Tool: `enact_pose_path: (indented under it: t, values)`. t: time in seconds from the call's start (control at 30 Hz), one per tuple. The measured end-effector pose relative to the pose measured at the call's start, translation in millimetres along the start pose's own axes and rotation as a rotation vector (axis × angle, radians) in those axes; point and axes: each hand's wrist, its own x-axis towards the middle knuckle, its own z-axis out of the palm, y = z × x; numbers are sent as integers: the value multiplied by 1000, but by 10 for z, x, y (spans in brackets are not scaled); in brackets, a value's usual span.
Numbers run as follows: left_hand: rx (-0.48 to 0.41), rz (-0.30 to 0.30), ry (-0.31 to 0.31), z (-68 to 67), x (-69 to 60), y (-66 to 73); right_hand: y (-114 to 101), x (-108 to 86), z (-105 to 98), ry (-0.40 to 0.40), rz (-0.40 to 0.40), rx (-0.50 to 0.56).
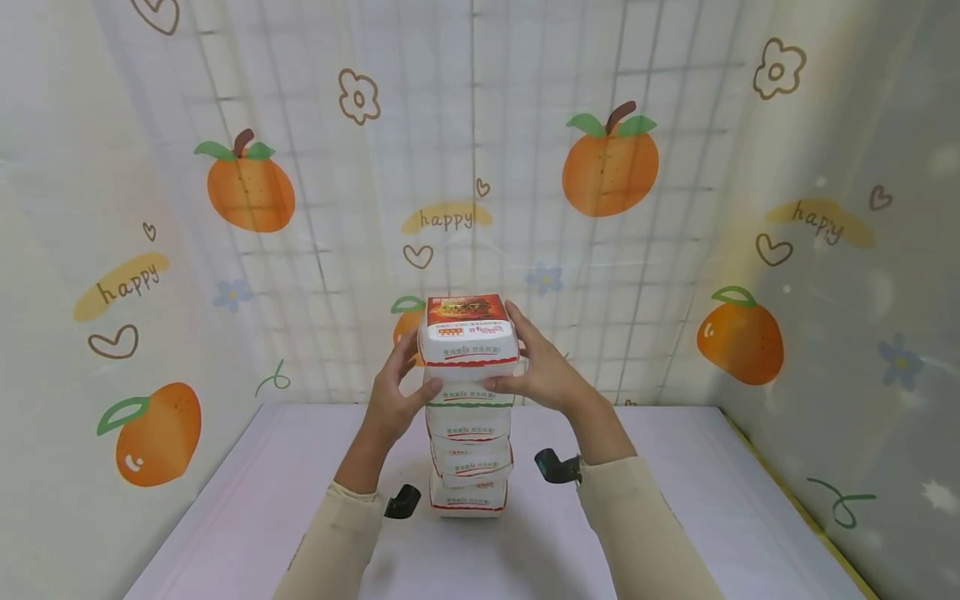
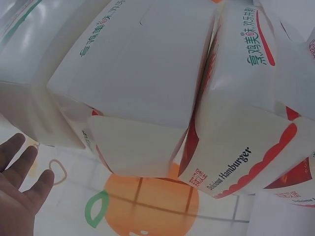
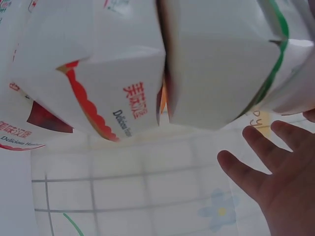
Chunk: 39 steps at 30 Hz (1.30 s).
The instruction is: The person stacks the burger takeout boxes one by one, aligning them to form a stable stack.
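Several white hamburger boxes stand in an upright, slightly uneven stack on the table. The top box has a red burger picture on its lid; beneath it sits a box with a green line. My left hand is at the left of the top box, its thumb tip at the front near the seam below. On the opposite side, my right hand has a finger along the top box's upper edge and its thumb at the front. Both wrist views show spread, fairly straight fingers beside the boxes; contact there is partly hidden.
Lower in the stack are a red-lined box and the bottom box, which rests on the pale table. Behind hangs a curtain printed with oranges, over a wire grid.
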Motion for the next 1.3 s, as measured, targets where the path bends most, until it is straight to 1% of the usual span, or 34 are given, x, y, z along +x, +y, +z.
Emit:
enact_pose_path:
  t: [0.23,0.4,0.53,0.6,0.63,0.83,0.9,1.07,1.3]
  values:
    - [10,-11,-2,2,20,3,27,1,10,5,-21,-9]
    - [7,-31,-13,-2,70,-18,33,51,-1,18,-62,-25]
    - [2,-49,-18,-4,119,-265,27,84,-17,20,-65,-28]
    - [1,-49,-21,-4,138,-357,24,88,-19,16,-47,-21]
    - [-1,-47,-23,-4,145,-379,23,87,-19,14,-37,-16]
    - [2,-45,-42,-14,144,-139,44,98,-3,7,-7,-15]
    - [9,-56,-44,-19,136,-90,51,104,1,9,-4,-24]
    - [0,-76,-46,-18,126,-76,59,108,6,18,-8,-36]
    - [-10,-28,-44,-18,125,-81,85,97,20,18,18,-24]
